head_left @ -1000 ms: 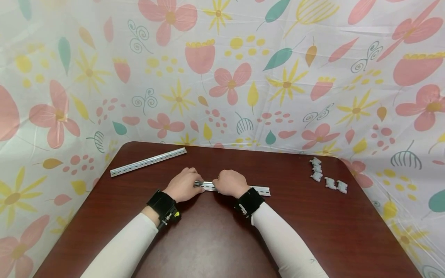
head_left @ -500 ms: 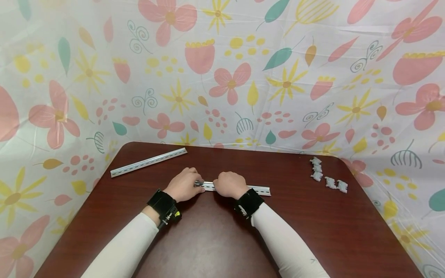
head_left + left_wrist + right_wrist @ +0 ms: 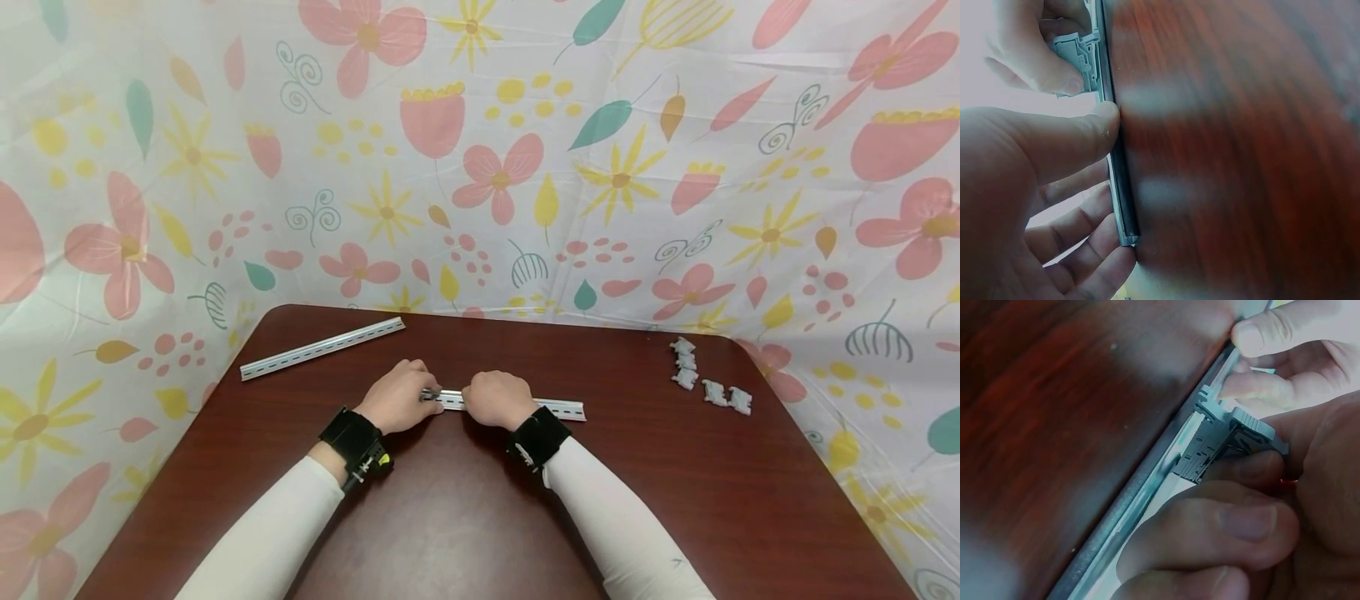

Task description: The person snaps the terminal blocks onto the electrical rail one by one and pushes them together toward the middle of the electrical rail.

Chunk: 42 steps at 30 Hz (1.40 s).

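Observation:
A slotted metal rail (image 3: 558, 408) lies across the middle of the dark red table (image 3: 465, 517). My left hand (image 3: 397, 396) grips the rail's left end (image 3: 1119, 187), thumb on its near edge and fingers curled behind it. My right hand (image 3: 495, 398) pinches a small grey plastic clip (image 3: 1219, 440) that sits on the rail (image 3: 1141, 494) just right of the left hand. In the left wrist view the same grey clip (image 3: 1082, 56) shows between the right hand's fingers, against the rail.
A second metal rail (image 3: 322, 347) lies at the table's far left. Several loose grey clips (image 3: 708, 379) sit at the far right. A flowered cloth (image 3: 480, 150) hangs behind and around the table.
The right hand has shifted slightly left along the rail, closer to the left hand. Nothing else has moved.

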Motion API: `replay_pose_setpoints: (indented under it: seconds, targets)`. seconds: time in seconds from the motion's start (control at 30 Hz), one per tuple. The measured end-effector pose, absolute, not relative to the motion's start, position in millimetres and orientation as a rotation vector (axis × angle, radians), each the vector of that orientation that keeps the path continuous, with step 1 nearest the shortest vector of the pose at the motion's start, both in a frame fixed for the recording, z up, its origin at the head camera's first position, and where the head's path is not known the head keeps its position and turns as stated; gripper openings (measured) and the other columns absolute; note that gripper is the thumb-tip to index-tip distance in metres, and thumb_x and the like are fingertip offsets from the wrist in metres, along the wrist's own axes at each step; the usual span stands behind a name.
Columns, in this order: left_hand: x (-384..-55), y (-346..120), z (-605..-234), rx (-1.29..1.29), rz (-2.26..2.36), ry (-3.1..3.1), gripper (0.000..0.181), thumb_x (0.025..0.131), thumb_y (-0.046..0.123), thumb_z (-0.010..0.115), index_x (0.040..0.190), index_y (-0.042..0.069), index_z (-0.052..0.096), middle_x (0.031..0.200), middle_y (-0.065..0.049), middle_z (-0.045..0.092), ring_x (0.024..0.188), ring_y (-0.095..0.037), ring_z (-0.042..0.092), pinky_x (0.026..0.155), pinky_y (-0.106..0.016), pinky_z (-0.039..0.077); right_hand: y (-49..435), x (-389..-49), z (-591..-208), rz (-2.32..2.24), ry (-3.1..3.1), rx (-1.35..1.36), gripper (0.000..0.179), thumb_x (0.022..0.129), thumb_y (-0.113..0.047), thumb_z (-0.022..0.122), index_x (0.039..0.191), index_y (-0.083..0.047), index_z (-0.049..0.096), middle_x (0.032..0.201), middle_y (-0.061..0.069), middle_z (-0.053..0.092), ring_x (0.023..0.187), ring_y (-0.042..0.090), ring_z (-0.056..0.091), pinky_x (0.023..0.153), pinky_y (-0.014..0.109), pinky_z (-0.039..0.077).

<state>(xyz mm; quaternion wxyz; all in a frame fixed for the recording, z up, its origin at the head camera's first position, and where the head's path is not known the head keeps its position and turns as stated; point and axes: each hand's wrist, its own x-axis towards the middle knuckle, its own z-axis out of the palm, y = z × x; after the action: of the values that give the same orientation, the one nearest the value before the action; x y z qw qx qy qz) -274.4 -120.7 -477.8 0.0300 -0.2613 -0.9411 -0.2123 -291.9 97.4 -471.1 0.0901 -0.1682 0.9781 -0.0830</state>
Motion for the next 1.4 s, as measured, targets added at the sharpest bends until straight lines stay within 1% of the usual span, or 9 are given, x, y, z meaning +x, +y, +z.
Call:
replay_pose_setpoints:
  seconds: [0.1, 0.3, 0.37, 0.7, 0.83, 1.1, 1.23, 1.33, 1.4]
  targets:
    - [-275, -121, -479, -0.801, -0.656, -2.901, 0.019, 0.097, 0.027, 0.090, 0.111, 0.014, 0.086, 0.107, 0.000, 0.068, 0.103, -0.023, 0.059, 0.084, -0.038, 0.054, 94, -281, -458, -0.242, 2.905, -0.494, 0.047, 0.114, -0.026, 0.055, 0.072, -0.016, 0.072, 0.076, 0.004, 0.068, 0.068, 0.021, 0.066, 0.058, 0.049, 0.057]
    - [-275, -121, -479, -0.810, -0.652, -2.888, 0.018, 0.097, 0.027, 0.091, 0.109, 0.015, 0.086, 0.106, 0.000, 0.067, 0.101, -0.023, 0.058, 0.083, -0.038, 0.054, 95, -280, -462, -0.226, 2.935, -0.529, 0.046, 0.114, -0.027, 0.053, 0.073, -0.018, 0.072, 0.081, 0.004, 0.071, 0.070, 0.021, 0.066, 0.057, 0.048, 0.057]
    - [-275, -121, -479, -0.813, -0.650, -2.888, 0.018, 0.097, 0.027, 0.090, 0.109, 0.015, 0.087, 0.106, 0.000, 0.067, 0.101, -0.023, 0.058, 0.083, -0.038, 0.054, 92, -277, -457, -0.208, 2.921, -0.497, 0.044, 0.113, -0.023, 0.055, 0.073, -0.016, 0.072, 0.082, 0.006, 0.072, 0.072, 0.023, 0.068, 0.059, 0.050, 0.058]
    - [-275, -121, -479, -0.807, -0.636, -2.891, 0.019, 0.097, 0.028, 0.091, 0.110, 0.014, 0.086, 0.107, 0.000, 0.068, 0.102, -0.024, 0.059, 0.084, -0.038, 0.054, 99, -294, -484, -0.202, 2.906, -0.542, 0.042, 0.112, -0.025, 0.055, 0.076, -0.019, 0.075, 0.081, 0.005, 0.071, 0.067, 0.022, 0.064, 0.052, 0.049, 0.054]
    - [-274, -120, -479, -0.797, -0.634, -2.900, 0.019, 0.097, 0.028, 0.091, 0.110, 0.015, 0.087, 0.108, 0.000, 0.068, 0.104, -0.024, 0.059, 0.085, -0.038, 0.055, 92, -278, -462, -0.200, 2.898, -0.471, 0.043, 0.113, -0.025, 0.057, 0.075, -0.017, 0.075, 0.082, 0.005, 0.072, 0.069, 0.021, 0.066, 0.056, 0.049, 0.057]
    - [-271, -118, -477, -0.774, -0.641, -2.925, 0.020, 0.097, 0.029, 0.090, 0.112, 0.015, 0.087, 0.109, 0.000, 0.068, 0.105, -0.024, 0.060, 0.085, -0.039, 0.055, 93, -268, -455, -0.230, 2.951, -0.429, 0.040, 0.114, -0.029, 0.056, 0.084, -0.014, 0.078, 0.084, 0.006, 0.072, 0.069, 0.022, 0.065, 0.058, 0.048, 0.056]
    - [-271, -118, -477, -0.778, -0.633, -2.920, 0.020, 0.097, 0.029, 0.090, 0.111, 0.015, 0.087, 0.108, 0.001, 0.068, 0.104, -0.023, 0.060, 0.085, -0.038, 0.055, 97, -268, -453, -0.268, 2.979, -0.446, 0.044, 0.114, -0.032, 0.057, 0.077, -0.015, 0.074, 0.075, 0.004, 0.067, 0.065, 0.021, 0.063, 0.055, 0.045, 0.055]
    - [-272, -118, -478, -0.778, -0.629, -2.917, 0.020, 0.097, 0.028, 0.090, 0.111, 0.015, 0.087, 0.107, 0.000, 0.068, 0.103, -0.023, 0.060, 0.084, -0.038, 0.055, 101, -269, -450, -0.347, 2.998, -0.454, 0.052, 0.114, -0.040, 0.060, 0.069, -0.015, 0.069, 0.065, 0.003, 0.060, 0.059, 0.022, 0.060, 0.050, 0.041, 0.049]
    - [-272, -118, -478, -0.778, -0.623, -2.917, 0.021, 0.097, 0.029, 0.090, 0.111, 0.014, 0.087, 0.108, 0.000, 0.068, 0.104, -0.024, 0.060, 0.085, -0.039, 0.056, 104, -270, -449, -0.399, 3.012, -0.450, 0.056, 0.114, -0.047, 0.061, 0.069, -0.015, 0.068, 0.061, 0.003, 0.057, 0.057, 0.022, 0.059, 0.049, 0.039, 0.046]
